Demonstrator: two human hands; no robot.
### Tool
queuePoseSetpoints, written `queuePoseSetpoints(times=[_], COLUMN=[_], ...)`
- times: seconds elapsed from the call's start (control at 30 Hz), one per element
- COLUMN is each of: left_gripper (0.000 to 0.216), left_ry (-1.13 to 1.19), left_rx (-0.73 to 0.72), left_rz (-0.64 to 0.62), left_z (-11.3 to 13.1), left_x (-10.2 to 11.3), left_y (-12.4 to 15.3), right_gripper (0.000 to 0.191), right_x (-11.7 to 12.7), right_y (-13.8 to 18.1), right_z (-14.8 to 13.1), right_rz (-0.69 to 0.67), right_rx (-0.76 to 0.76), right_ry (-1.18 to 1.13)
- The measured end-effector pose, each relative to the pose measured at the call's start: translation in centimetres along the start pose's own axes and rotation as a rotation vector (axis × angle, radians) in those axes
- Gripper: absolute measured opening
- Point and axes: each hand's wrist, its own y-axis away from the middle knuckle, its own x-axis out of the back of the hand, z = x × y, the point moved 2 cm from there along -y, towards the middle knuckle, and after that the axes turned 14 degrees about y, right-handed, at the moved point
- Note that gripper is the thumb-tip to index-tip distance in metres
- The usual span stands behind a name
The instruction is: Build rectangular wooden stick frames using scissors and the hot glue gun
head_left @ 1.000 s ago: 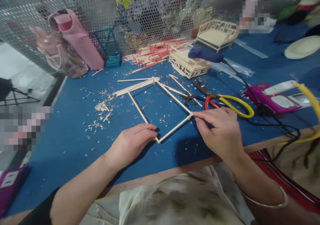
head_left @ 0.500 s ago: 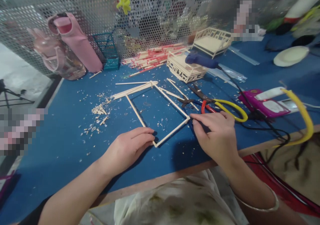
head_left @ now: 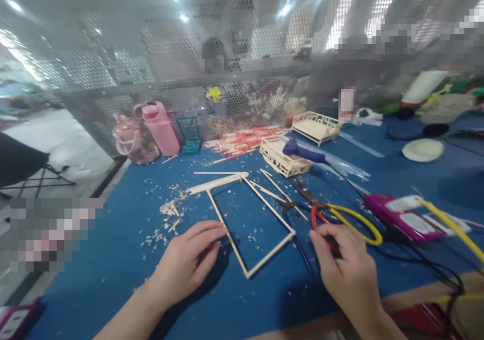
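A four-sided frame of thin wooden sticks [head_left: 270,254] lies on the blue tabletop, its far side lying against several bundled sticks [head_left: 215,184]. My left hand [head_left: 185,264] is at the frame's left stick, index fingertip touching or just over it, thumb apart and holding nothing. Right of the near right corner, my right hand [head_left: 350,267] hovers with thumb and index finger brought together; nothing shows between them. Just behind it are pliers with red and blue handles [head_left: 314,216] and a tool with yellow loop handles [head_left: 372,231], partly hidden by the fingers.
Wood scraps [head_left: 170,209] litter the left. Farther back are red-and-cream sticks [head_left: 245,141], two small wooden lattice pieces [head_left: 282,166], a blue glue gun [head_left: 304,151] and pink bottles [head_left: 162,128]. A purple device [head_left: 403,219] with cables and a white dish [head_left: 422,150] occupy the right.
My left hand has slid from the frame's near corner up along its left stick, its grip loosened. My right hand has drawn away from the right corner. The view has tilted upward.
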Motion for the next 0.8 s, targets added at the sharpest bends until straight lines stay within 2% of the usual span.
queuePoseSetpoints(times=[0.13, 0.2, 0.23, 0.27, 0.3, 0.43, 0.5, 0.53, 0.57, 0.63, 0.77, 0.8], left_gripper=[0.021, 0.025, 0.027, 0.029, 0.027, 0.022, 0.022, 0.023, 0.024, 0.027, 0.033, 0.033], left_ry=[-0.114, -0.208, -0.264, -0.315, -0.327, -0.339, -0.333, -0.327, -0.32, -0.306, -0.279, -0.263], left_rx=[0.167, 0.315, 0.404, 0.486, 0.513, 0.525, 0.507, 0.498, 0.49, 0.478, 0.459, 0.45], left_rz=[0.259, 0.315, 0.287, 0.199, 0.147, 0.024, -0.003, -0.007, -0.004, 0.018, 0.085, 0.109], left_z=[-2.4, -4.2, -5.3, -6.3, -7.2, -9.3, -9.4, -9.2, -9.0, -8.3, -6.2, -5.4], left_x=[2.1, 3.6, 4.2, 4.7, 5.0, 5.2, 4.6, 4.3, 3.9, 3.2, 2.5, 2.5], left_y=[-0.6, -1.5, -2.2, -2.9, -3.8, -6.4, -6.8, -6.7, -6.5, -5.9, -3.8, -3.1], right_gripper=[0.025, 0.027, 0.029, 0.03, 0.031, 0.023, 0.017, 0.018, 0.019, 0.026, 0.021, 0.031], right_x=[0.2, 0.3, 0.3, 0.3, 0.4, 0.7, 0.5, 0.1, -0.6, -2.9, -9.0, -10.5], right_y=[0.2, 0.3, 0.3, 0.3, 0.3, -1.3, -3.3, -4.6, -6.0, -8.7, -13.2, -13.9], right_z=[0.4, 0.5, 0.5, 0.4, 0.4, 0.9, 1.3, 1.3, 1.2, 0.7, -1.3, -1.8], right_rz=[0.004, -0.025, -0.041, -0.057, -0.066, -0.117, -0.224, -0.319, -0.436, -0.761, -0.908, -0.936], right_rx=[-0.033, -0.074, -0.088, -0.095, -0.097, -0.083, -0.042, -0.004, 0.043, 0.166, 0.224, 0.23], right_ry=[-0.032, -0.076, -0.103, -0.13, -0.154, -0.185, -0.134, -0.083, -0.025, 0.163, 0.301, 0.331])
